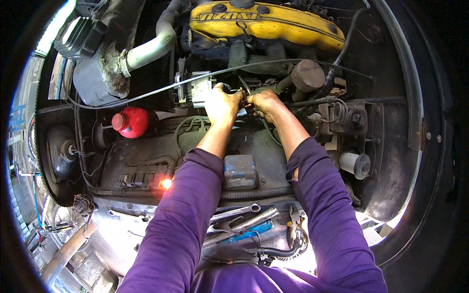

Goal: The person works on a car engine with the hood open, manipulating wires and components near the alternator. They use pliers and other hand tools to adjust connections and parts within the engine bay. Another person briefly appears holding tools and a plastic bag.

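Note:
Both my hands reach into an engine bay below a yellow valve cover [267, 25]. My left hand [222, 105] is beside the silvery alternator [200, 91], its fingers closed in a pinch. Close by on the right, my right hand [267, 104] has its fingers closed too, and its fingertips almost meet those of the left. What lies between them is small and dark, among wires, and I cannot make it out. A green-grey cable [271, 134] runs down from under my right hand. A long thin hose [161, 89] arches over the alternator and past my hands.
A red-capped bottle [131, 122] stands at the left, below a metal intake pipe [152, 50]. Between my forearms sits a worn blue-grey box [240, 172]. Nearer me lie a combination wrench [237, 211], pliers [295, 217] and a blue-handled tool [249, 231]. A small lamp [167, 183] glows by my left sleeve.

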`<state>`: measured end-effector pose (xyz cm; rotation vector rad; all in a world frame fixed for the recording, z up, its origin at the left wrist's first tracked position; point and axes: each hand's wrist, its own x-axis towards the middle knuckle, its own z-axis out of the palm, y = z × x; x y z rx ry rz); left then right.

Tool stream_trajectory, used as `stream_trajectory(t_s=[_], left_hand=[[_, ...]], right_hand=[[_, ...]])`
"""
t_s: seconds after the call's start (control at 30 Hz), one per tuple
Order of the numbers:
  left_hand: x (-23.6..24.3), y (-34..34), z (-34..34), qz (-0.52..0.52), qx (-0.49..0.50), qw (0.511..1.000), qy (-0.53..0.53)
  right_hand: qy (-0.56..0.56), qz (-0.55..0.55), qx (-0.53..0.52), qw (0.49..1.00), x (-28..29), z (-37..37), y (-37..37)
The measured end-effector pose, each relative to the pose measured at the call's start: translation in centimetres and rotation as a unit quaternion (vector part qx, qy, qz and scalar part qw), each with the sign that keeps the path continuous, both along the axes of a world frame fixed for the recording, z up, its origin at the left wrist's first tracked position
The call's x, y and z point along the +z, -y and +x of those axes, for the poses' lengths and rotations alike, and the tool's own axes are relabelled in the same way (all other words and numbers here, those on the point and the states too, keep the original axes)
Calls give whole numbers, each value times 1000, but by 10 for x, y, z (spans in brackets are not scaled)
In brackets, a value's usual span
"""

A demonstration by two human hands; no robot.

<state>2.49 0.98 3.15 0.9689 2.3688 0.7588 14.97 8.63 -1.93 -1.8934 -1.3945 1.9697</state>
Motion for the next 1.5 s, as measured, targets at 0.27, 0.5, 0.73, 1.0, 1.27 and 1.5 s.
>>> stream_trajectory(t_s=[0.27, 0.5, 0.73, 1.0, 1.27, 1.5], left_hand=[[-9, -1, 1, 11, -20, 999, 31], [-14, -2, 6, 55, -102, 993, 32], [-4, 0, 5, 2, -72, 996, 44], [-25, -3, 3, 57, -51, 995, 70], [-36, -1, -3, 75, -60, 993, 72], [-12, -1, -10, 70, -61, 988, 127]], right_hand=[[34, 33, 32, 998, 7, 1, -1], [9, 17, -11, 1000, 8, 3, -2], [44, -13, -43, 998, 0, 7, -10], [37, -2, -26, 999, 8, 10, -10], [2, -11, -30, 999, 7, 11, -13], [79, 45, 20, 996, 0, 12, -14]])
